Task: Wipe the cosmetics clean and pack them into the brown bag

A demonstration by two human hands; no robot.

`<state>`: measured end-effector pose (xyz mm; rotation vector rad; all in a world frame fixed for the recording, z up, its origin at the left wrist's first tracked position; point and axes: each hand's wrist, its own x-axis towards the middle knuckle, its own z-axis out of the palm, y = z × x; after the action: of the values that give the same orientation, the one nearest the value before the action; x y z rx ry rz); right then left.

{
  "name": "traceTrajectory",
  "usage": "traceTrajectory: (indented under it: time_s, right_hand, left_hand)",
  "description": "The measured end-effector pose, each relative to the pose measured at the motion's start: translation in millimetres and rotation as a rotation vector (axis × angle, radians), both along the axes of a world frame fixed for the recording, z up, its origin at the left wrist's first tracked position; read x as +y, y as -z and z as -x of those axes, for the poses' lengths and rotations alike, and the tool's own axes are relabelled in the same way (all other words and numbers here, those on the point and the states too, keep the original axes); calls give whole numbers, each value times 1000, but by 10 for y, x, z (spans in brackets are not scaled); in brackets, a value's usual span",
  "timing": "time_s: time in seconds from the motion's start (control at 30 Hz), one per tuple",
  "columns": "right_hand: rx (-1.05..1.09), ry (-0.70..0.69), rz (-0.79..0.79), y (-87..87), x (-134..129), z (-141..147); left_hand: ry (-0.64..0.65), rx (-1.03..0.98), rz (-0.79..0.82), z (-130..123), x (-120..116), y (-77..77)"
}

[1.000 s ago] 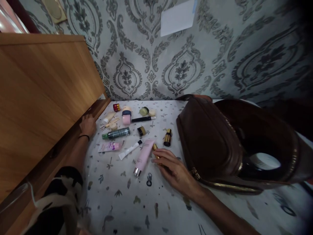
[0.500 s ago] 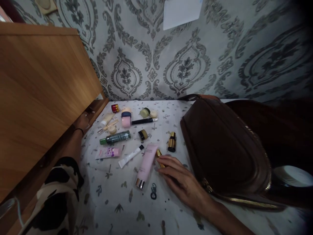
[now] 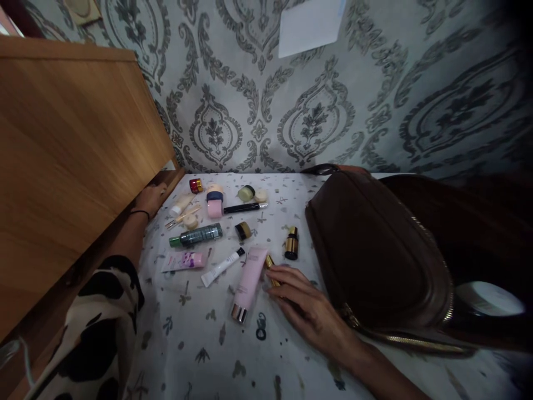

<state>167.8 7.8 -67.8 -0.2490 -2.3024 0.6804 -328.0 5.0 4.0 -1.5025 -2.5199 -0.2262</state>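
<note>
The right hand (image 3: pixel 312 311) is half curved, its fingers covering part of the gold tube (image 3: pixel 270 261) beside the pink tube (image 3: pixel 251 278); firm grip, I cannot tell. The left hand's (image 3: pixel 150 200) grip is also unclear.

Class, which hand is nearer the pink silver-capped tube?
Right. The right hand is just right of the tube; the left hand is farther away, left, by the wooden panel.

The head camera looks forward and down from close above the table (image 3: pixel 187 344) toward the wall (image 3: pixel 258 100), taking in the left hand (image 3: pixel 150 199), right hand (image 3: pixel 308 300) and, at right, the bag (image 3: pixel 378 255).
</note>
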Motion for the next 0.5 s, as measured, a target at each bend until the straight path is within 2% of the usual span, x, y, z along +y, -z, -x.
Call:
traceTrajectory:
  time_s: [0.27, 0.5]
  right_hand:
    - [8, -6, -3, 22, -6, 5]
    - [59, -19, 0, 52, -23, 40]
  left_hand:
    - [165, -247, -298, -647, -447, 260]
    - [126, -546, -719, -908, -593, 185]
